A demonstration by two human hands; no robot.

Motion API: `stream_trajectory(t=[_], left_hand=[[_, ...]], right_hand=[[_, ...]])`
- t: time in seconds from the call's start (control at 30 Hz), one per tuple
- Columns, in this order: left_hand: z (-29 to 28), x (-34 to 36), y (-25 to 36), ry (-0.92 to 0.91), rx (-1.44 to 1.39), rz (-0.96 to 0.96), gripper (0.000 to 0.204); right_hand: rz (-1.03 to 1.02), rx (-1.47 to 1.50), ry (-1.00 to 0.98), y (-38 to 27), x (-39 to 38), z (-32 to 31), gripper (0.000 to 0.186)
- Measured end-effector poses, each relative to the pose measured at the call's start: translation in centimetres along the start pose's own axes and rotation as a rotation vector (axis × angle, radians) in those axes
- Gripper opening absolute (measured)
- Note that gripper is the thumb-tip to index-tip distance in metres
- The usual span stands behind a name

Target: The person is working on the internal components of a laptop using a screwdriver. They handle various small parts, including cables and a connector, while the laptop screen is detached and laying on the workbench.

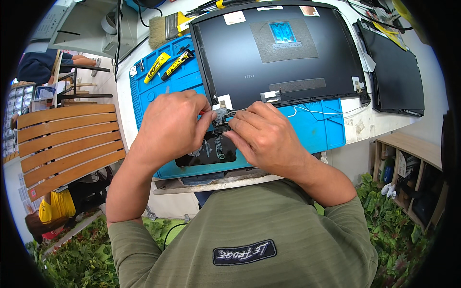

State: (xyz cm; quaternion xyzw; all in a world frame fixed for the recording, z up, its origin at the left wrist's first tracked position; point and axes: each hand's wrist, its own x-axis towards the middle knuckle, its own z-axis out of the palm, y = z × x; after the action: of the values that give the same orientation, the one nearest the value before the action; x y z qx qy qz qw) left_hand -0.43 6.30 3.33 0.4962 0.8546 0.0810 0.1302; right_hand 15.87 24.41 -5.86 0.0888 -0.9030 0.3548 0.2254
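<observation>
A large dark laptop lid cover [230, 57] lies with its inner side up, patches of pale tape along its edges. At its near left corner is a small grey metal hinge [220, 116], partly hidden by fingers. My left hand [170, 122] is closed, its thumb and forefinger pinching the hinge from the left. From the right, the closed fingertips of my right hand [264, 132] grip the hinge's other side. A thin white cable [312, 111] runs out to the right of my right hand. Below the hinge sits a black glossy panel [204, 152] on the blue work mat [317, 129].
Two yellow-and-black glue tubes [165, 66] lie left of the lid, below a wide paintbrush [163, 31]. Black laptop panels [394, 72] are stacked at the right edge. A slatted wooden bench [72, 144] and a person in yellow [60, 206] are off to the left.
</observation>
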Motion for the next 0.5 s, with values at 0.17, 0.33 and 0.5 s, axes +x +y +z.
stream_trajectory(t=[0.17, 0.33, 0.5], left_hand=[[-0.22, 0.19, -0.02, -0.027, -0.034, -0.025, 0.022], [-0.26, 0.38, -0.08, -0.03, -0.076, -0.03, 0.025], [0.15, 0.86, -0.69, -0.049, -0.269, -0.143, 0.03]], right_hand=[[-0.012, 0.012, 0.021, 0.03, 0.04, 0.15, 0.019], [-0.007, 0.016, 0.02, -0.02, 0.05, 0.07, 0.019], [-0.012, 0.016, 0.021, 0.03, 0.05, 0.07, 0.019]])
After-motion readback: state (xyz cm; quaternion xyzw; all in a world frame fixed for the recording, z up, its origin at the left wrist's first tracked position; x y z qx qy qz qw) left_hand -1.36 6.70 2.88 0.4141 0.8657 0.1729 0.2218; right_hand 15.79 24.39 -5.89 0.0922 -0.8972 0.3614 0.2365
